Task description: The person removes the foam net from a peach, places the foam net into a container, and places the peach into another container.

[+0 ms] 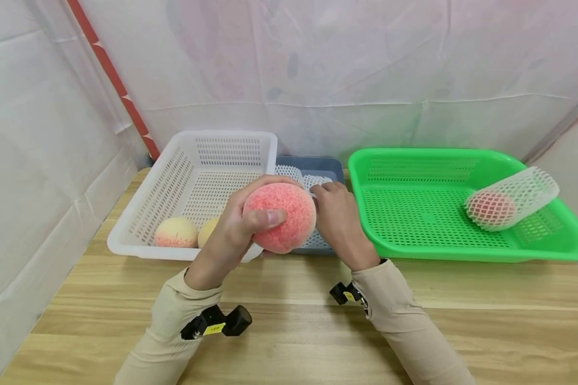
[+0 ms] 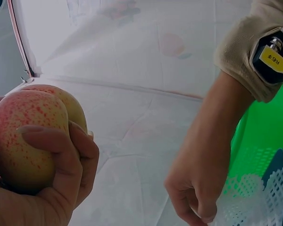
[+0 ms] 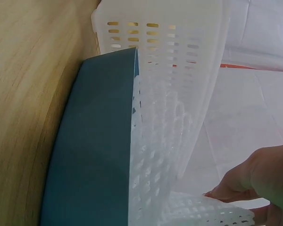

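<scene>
The peach (image 1: 280, 216) is held above the front edge of the table (image 1: 289, 321), in front of the white basket (image 1: 192, 160), with the left hand (image 1: 236, 224) clamped around it, thumb across the front. The right hand (image 1: 337, 219) reaches into the blue tray (image 1: 318, 164) and pinches a foam net (image 1: 313, 182) between its fingertips.

Risks, as judged:
- The net is thin and stretchy; a fingertip pinch may slip or lift several nets at once.
- The one-handed hold on the round fruit may loosen, so that it drops onto the table and bruises.

Two more peaches (image 1: 175, 233) lie in the white basket; a netted peach (image 1: 496, 207) lies in the green basket (image 1: 414, 160).

Writing: yellow tags on both wrist devices, too small to read reliably.
</scene>
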Action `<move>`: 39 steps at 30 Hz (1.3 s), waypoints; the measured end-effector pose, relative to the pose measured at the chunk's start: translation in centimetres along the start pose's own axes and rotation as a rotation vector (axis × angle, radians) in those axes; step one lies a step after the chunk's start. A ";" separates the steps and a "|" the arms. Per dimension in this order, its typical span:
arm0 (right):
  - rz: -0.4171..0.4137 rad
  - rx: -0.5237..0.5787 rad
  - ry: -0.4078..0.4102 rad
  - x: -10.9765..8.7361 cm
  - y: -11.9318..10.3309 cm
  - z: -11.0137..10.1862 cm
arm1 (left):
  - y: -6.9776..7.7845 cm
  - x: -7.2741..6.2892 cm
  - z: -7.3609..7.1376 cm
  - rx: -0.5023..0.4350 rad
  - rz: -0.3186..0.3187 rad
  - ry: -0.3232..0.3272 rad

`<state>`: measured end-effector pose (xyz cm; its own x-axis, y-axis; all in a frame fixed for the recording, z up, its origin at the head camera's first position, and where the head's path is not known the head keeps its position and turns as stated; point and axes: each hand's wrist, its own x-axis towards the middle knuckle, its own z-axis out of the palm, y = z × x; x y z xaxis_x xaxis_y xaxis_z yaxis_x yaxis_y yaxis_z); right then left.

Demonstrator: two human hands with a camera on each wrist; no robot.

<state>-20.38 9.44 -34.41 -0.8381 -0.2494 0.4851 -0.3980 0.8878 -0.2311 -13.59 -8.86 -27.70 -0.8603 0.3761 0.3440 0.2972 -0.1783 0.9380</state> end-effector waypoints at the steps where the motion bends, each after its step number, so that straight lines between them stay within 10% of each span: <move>1: -0.006 -0.004 0.013 0.0 0.0 0.0 | 0.0 0.0 0.0 -0.005 0.000 -0.002; 39: 0.049 0.028 0.080 -0.2 -0.4 -0.7 | -0.6 0.3 -0.2 0.020 -0.043 -0.006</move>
<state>-19.81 9.41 -33.77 -0.8245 -0.1733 0.5387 -0.3685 0.8869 -0.2787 -14.10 -8.83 -28.17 -0.8702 0.3881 0.3036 0.2682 -0.1438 0.9526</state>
